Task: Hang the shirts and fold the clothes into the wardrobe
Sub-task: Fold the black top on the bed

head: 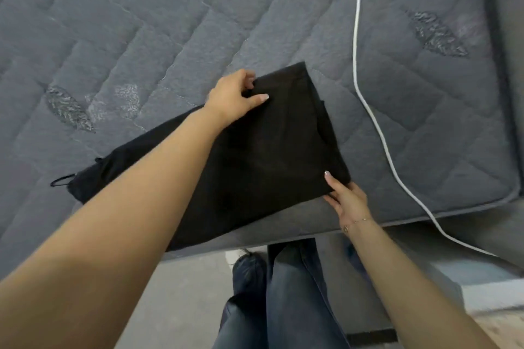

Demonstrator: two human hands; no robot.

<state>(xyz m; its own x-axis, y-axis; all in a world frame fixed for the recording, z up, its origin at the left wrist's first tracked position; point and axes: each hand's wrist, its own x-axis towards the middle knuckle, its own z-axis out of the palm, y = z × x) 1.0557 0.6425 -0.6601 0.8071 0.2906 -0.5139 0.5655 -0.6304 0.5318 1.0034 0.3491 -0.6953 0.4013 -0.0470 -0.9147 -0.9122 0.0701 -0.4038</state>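
Observation:
A black garment [272,150] lies partly folded on the grey quilted mattress [170,22], near its front edge. Thin black straps [61,180] stick out at its left end. My left hand [235,96] pinches the far upper edge of the folded part, thumb on top and fingers curled under. My right hand [344,200] holds the near right corner, fingers tucked below the fabric and one fingertip on top. My left forearm crosses over the garment and hides part of it.
A white cable [357,37] runs down the mattress to the right of the garment and off the front edge. The mattress edge [283,224] is just below the garment. My legs in blue jeans [283,292] stand on the grey floor.

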